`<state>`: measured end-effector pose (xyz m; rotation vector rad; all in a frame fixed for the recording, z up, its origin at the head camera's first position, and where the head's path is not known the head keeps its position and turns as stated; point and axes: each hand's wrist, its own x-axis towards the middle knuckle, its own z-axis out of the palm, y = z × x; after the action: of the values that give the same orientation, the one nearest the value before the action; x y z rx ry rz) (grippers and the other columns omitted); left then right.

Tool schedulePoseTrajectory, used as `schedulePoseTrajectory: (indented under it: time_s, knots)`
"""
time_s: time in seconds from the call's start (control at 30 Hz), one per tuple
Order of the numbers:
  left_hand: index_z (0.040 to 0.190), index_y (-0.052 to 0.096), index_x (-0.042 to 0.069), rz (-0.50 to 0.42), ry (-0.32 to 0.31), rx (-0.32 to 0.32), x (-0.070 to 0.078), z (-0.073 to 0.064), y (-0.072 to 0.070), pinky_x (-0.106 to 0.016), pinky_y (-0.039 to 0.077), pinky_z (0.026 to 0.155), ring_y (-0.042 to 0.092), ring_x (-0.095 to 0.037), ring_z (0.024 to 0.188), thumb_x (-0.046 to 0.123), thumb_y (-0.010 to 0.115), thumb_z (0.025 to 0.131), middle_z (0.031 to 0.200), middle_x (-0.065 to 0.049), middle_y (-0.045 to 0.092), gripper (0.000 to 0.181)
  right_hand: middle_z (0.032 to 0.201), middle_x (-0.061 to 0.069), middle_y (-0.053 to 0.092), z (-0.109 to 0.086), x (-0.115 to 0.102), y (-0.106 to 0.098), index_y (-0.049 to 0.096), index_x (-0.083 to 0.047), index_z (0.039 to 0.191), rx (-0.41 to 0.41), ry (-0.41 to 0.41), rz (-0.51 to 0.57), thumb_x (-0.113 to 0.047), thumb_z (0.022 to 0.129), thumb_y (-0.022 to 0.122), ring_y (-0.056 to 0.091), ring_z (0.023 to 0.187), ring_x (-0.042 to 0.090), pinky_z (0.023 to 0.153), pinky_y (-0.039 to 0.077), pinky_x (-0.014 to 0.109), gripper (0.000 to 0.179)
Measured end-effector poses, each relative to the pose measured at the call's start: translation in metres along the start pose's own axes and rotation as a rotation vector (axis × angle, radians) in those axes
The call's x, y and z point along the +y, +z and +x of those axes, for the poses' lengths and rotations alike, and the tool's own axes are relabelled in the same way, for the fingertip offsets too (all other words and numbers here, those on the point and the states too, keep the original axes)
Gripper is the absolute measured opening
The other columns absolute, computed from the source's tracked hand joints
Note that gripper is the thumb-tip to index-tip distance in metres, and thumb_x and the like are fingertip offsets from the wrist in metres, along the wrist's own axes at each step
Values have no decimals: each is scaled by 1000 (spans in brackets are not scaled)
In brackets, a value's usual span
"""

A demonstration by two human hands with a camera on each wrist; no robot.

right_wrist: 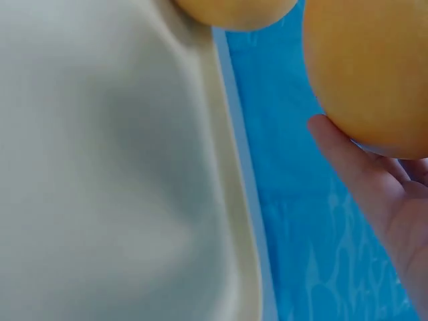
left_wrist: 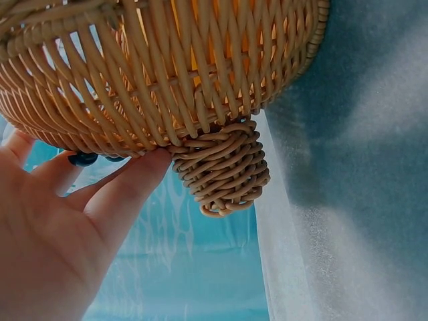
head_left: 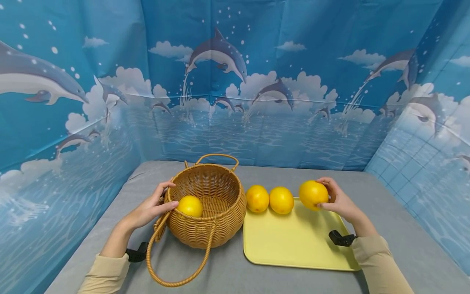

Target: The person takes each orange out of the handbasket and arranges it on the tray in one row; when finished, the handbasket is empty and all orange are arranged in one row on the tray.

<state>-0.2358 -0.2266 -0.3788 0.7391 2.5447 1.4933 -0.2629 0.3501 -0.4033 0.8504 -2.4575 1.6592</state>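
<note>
A round wicker basket (head_left: 224, 226) stands at the middle left with one orange (head_left: 189, 206) inside. My left hand (head_left: 150, 206) grips its left rim, thumb over the edge; the left wrist view shows the fingers (left_wrist: 127, 194) against the weave beside a stubby woven piece (left_wrist: 224, 170). Over the back right of a yellow tray (head_left: 293, 245), my right hand (head_left: 341, 202) holds another orange (head_left: 312, 194) between thumb and fingers, lifted off the tray with a shadow below. Two more oranges, a left one (head_left: 257, 199) and a right one (head_left: 281, 200), sit along the tray's back edge.
One basket handle (head_left: 180, 282) hangs down toward the front onto the grey table (head_left: 220, 273); the other handle (head_left: 216, 155) stands up at the back. A blue dolphin-print curtain (head_left: 257, 134) encloses the table behind and at both sides.
</note>
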Motion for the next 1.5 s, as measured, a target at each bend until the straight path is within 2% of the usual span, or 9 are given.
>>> schedulePoseTrajectory:
  time_s: [0.1,0.23,0.47,0.6,0.97,1.13,1.3,1.5]
  knots:
    - [137,25,11,3,5,0,0,0,0,-60,31,95,17,-44,134,28,51,97,154,-22,2,51,128,-5,37,-3,5,-1,25,3,133,1,11,-18,10,84,58,48,104,5,77,49,25,60]
    - [137,25,11,5,0,5,1,0,1,-57,34,93,23,-45,131,28,52,97,153,-23,4,51,128,-8,37,-5,11,-1,26,3,134,-3,28,-22,9,85,58,47,104,3,77,48,25,59]
    - [137,25,13,-4,-11,-2,2,0,1,-58,35,93,21,-46,133,29,51,97,154,-21,1,51,127,-8,38,-10,24,-3,27,4,133,8,46,-24,9,84,60,47,104,2,79,45,23,59]
    - [137,25,13,2,-5,3,2,0,1,-56,36,91,26,-46,130,29,51,97,152,-23,5,51,126,-8,39,-10,28,-2,28,3,133,2,83,-46,6,83,62,47,104,1,80,44,23,60]
    - [137,25,11,0,-4,3,2,0,0,-52,39,89,33,-47,125,28,52,97,152,-23,8,51,129,3,40,-7,31,6,31,4,133,-19,108,-33,3,81,67,47,105,3,83,43,21,63]
    - [137,25,11,3,-1,3,2,0,0,-56,36,92,26,-46,130,28,51,97,153,-22,4,51,130,11,38,-5,35,9,31,5,134,-22,93,-21,5,80,67,47,106,2,84,44,21,65]
    - [137,25,11,5,-6,5,2,0,0,-62,30,96,16,-44,135,29,51,97,154,-21,1,51,136,12,35,-2,37,13,27,5,139,-38,60,-10,6,80,66,45,111,-1,86,43,19,70]
    - [137,25,12,5,-2,6,0,0,0,-59,33,94,21,-44,133,29,51,97,154,-21,2,51,144,24,25,-1,35,14,22,1,145,-71,53,4,6,83,63,41,116,-4,88,41,17,75]
